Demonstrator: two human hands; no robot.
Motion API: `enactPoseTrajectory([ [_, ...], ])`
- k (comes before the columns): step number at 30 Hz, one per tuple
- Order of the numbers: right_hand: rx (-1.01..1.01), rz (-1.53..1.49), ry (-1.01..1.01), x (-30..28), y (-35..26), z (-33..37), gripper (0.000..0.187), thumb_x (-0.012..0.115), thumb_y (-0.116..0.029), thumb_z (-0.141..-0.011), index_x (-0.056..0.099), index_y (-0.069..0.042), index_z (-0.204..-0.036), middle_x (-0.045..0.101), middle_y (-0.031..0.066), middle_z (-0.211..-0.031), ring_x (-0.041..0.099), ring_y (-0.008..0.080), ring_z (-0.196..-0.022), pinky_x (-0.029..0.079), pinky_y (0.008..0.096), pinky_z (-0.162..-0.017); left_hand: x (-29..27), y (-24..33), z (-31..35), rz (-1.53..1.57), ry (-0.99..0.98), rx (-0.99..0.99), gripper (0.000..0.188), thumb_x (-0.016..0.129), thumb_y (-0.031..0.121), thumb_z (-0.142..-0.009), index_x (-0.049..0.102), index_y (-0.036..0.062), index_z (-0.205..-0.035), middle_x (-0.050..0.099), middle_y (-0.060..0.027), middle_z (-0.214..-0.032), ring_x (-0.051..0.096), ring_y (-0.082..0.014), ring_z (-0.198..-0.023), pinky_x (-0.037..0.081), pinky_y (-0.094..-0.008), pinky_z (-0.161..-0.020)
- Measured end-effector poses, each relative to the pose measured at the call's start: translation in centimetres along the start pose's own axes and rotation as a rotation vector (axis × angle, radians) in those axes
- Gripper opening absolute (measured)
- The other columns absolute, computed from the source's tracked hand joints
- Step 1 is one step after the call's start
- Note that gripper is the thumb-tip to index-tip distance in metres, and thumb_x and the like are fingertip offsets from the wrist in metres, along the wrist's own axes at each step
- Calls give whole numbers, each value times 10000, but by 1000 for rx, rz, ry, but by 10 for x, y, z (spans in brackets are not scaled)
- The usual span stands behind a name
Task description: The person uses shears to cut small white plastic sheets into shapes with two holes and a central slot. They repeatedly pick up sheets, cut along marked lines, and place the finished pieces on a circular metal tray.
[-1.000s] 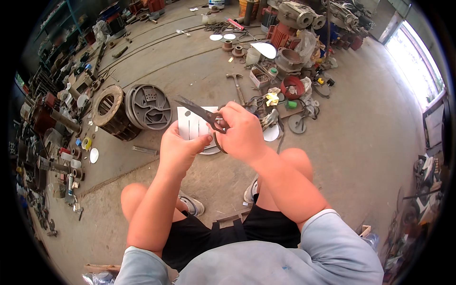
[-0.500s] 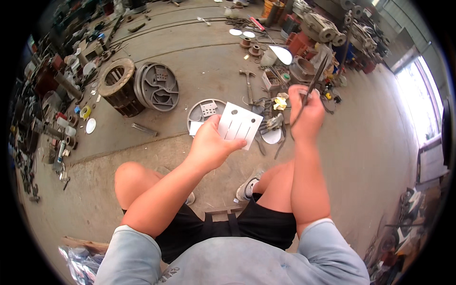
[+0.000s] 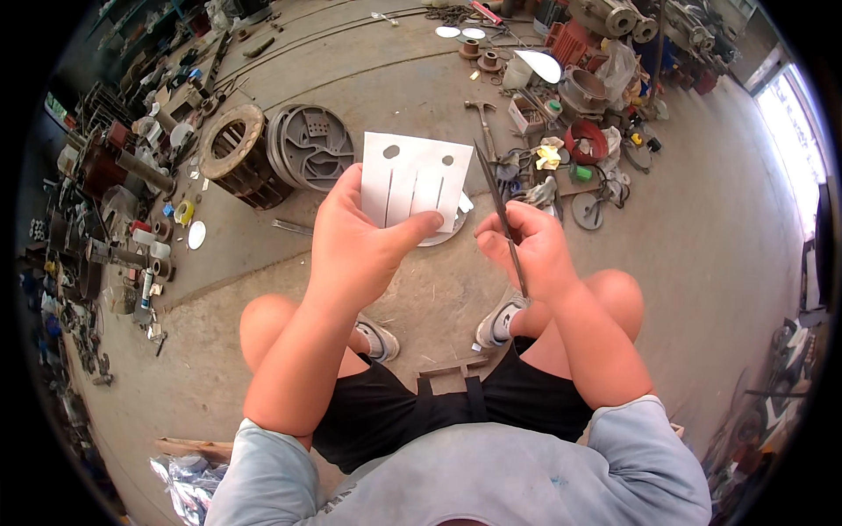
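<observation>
My left hand (image 3: 351,250) grips a flat white plate (image 3: 412,193) by its lower left, with the thumb lying across its face. Two dark round holes sit near the plate's top edge, and several thin slits run below them. To the right of the plate, my right hand (image 3: 539,245) is closed around a long, slim, dark tool that looks like a tapered file (image 3: 491,180). Its narrow tip points up, close to the plate's right edge but apart from it. Behind the plate, a round metal piece (image 3: 447,237) on the floor is mostly hidden.
Beyond my left hand stand a slotted metal cylinder (image 3: 232,158) and round castings (image 3: 320,145). A hammer (image 3: 484,123), gloves (image 3: 542,191) and a red ring-shaped container (image 3: 586,140) lie ahead right. Machine parts (image 3: 605,26) crowd the far right, and clutter lines the left.
The plate has come up closer and more upright in my left hand. My right hand has moved left and down, bringing the file beside the plate.
</observation>
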State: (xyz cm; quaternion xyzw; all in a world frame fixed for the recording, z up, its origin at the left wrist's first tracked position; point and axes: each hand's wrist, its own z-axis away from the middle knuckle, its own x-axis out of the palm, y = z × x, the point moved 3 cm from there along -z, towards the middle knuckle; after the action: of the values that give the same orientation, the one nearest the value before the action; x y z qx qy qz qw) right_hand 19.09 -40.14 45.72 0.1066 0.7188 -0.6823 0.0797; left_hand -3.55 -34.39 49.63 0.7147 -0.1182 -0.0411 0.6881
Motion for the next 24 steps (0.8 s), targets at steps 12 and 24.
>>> enactPoseTrajectory([
  [12, -43, 119, 8, -5, -3, 0, 473, 928, -435, -847, 740, -1, -855, 540, 41, -714, 494, 160, -658, 409, 338, -612, 6, 1, 3, 59, -51, -29, 508, 846, -74, -819, 626, -39, -1275, 764, -131, -1135, 773, -211, -981, 666, -363, -832],
  [24, -117, 337, -50, -23, -2, -7, 506, 950, -419, -801, 695, 18, -830, 588, 66, -770, 530, 194, -681, 434, 355, -615, -16, 8, 0, -679, -363, -55, 504, 883, 82, -762, 647, -32, -1193, 744, -200, -1012, 743, -334, -965, 576, -421, -835],
])
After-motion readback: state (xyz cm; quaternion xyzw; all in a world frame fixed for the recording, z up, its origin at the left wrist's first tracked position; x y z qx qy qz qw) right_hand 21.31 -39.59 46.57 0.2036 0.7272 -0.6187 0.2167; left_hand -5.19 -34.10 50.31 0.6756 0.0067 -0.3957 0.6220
